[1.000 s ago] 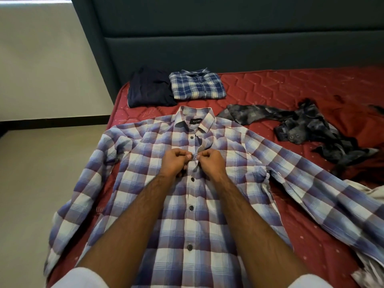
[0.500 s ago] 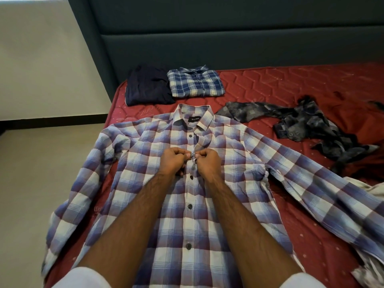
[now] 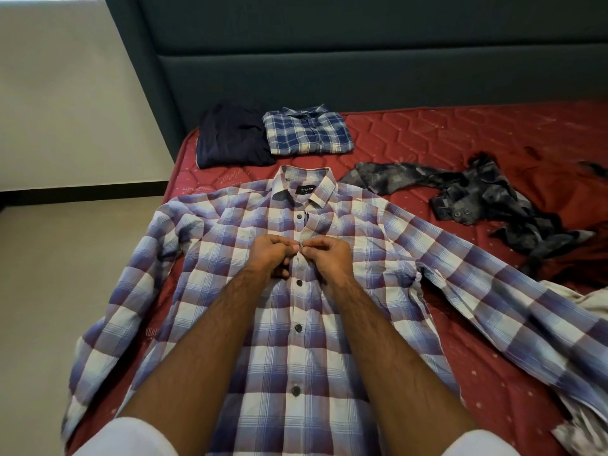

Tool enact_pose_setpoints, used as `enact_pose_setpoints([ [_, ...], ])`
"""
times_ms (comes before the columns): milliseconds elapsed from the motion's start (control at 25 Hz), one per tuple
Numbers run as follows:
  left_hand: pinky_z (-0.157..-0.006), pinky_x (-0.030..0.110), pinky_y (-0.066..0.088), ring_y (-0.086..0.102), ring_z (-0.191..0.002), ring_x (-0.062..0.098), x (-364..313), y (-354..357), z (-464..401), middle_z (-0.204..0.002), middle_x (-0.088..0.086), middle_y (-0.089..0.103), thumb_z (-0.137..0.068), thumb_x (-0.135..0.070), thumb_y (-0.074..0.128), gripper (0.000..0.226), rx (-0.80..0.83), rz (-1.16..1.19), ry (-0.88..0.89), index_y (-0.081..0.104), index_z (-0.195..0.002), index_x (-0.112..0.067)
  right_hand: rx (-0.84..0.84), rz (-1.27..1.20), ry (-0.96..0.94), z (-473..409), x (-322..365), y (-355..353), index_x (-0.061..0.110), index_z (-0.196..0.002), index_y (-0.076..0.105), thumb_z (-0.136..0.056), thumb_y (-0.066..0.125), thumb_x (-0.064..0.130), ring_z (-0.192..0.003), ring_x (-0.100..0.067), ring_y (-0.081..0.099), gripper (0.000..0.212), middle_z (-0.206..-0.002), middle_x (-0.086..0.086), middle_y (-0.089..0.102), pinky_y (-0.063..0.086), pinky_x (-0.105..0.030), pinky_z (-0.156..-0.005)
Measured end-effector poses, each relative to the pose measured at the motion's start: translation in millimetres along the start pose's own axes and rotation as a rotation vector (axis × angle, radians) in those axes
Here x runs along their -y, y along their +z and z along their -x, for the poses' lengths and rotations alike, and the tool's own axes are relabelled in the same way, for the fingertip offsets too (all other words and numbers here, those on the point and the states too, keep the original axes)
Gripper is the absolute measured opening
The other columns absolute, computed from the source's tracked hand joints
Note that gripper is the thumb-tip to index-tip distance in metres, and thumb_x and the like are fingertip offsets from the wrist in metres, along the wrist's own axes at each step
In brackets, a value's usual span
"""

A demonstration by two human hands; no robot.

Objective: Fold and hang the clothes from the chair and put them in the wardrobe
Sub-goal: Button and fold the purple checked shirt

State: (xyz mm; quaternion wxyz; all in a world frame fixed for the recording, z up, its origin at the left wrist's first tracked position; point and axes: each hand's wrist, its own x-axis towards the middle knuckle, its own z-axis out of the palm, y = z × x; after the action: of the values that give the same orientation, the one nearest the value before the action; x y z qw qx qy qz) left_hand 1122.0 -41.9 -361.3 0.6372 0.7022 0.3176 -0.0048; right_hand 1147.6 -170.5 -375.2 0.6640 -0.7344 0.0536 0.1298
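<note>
While your left hand (image 3: pixel 274 255) and right hand (image 3: pixel 329 258) meet at the placket of the purple plaid shirt (image 3: pixel 230 245), both have their fingers curled in, pinching the fabric at one spot between the second and third visible buttons. Whatever lies under your fingertips there is covered, so you cannot tell whether a button is through its hole. That shirt lies face up, spread flat on the red mattress (image 3: pixel 444 136), collar far, hem cut off by the near edge; its left sleeve hangs over the mattress side and its right sleeve runs out of view at the right. Far behind the collar sit a folded navy garment (image 3: pixel 230 139) and, touching it on the right, a folded blue plaid shirt (image 3: pixel 307 133). To the right, a crumpled grey patterned shirt (image 3: pixel 477 195) lies apart. A pale cloth (image 3: pixel 582 299) peeks in at the right edge, mostly cut off.
</note>
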Motion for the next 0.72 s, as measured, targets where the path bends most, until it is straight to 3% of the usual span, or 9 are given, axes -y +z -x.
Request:
enact_pose_setpoints([
  [240,-0.041,0.026,0.045,0.052,-0.043,0.014,0,1,1,-0.059,0.006,0.061,-0.093,-0.021,0.074,0.019,0.009,0.017,0.021,0.072,-0.096,-0.002,-0.114,0.113,-0.091,7,0,8,0.012,-0.097,0.076,-0.085,0.08,0.009,-0.08,-0.007,0.072,0.013,-0.086,0.004,0.075,0.062,-0.027,-0.078],
  [360,-0.042,0.025,0.047,0.055,-0.046,0.013,9,9,-1,-0.065,0.009,0.066,-0.091,-0.016,0.075,0.014,-0.093,-0.023,0.089,0.074,-0.1,-0.006,-0.123,0.151,-0.116,9,-1,11,0.015,-0.095,0.075,-0.087,0.079,0.011,-0.08,-0.007,0.071,0.011,-0.086,0.006,0.074,0.062,-0.029,-0.079],
  [440,-0.052,0.028,0.055,0.063,-0.057,0.014,13,15,1,-0.078,0.009,0.072,-0.092,-0.013,0.074,0.013,-0.163,-0.009,0.148,0.074,-0.103,-0.007,-0.128,0.158,-0.115,9,-3,11,0.017,-0.095,0.075,-0.087,0.079,0.012,-0.081,-0.007,0.071,0.011,-0.087,0.007,0.074,0.063,-0.031,-0.08],
  [560,-0.082,0.04,0.062,0.071,-0.086,0.022,17,18,0,-0.091,0.006,0.074,-0.09,-0.01,0.074,0.008,-0.201,-0.054,0.22,0.074,-0.099,-0.009,-0.134,0.165,-0.119,7,-6,11,0.017,-0.097,0.074,-0.087,0.08,0.013,-0.083,-0.008,0.071,0.012,-0.09,0.006,0.074,0.063,-0.034,-0.082],
  [720,-0.088,0.047,0.06,0.072,-0.093,0.025,17,15,-2,-0.094,0.009,0.073,-0.087,-0.004,0.076,0.017,-0.176,0.067,0.176,0.066,-0.096,-0.014,-0.126,0.181,-0.113,3,-6,12,0.017,-0.097,0.074,-0.088,0.078,0.014,-0.083,-0.01,0.07,0.01,-0.09,0.006,0.073,0.063,-0.037,-0.084],
])
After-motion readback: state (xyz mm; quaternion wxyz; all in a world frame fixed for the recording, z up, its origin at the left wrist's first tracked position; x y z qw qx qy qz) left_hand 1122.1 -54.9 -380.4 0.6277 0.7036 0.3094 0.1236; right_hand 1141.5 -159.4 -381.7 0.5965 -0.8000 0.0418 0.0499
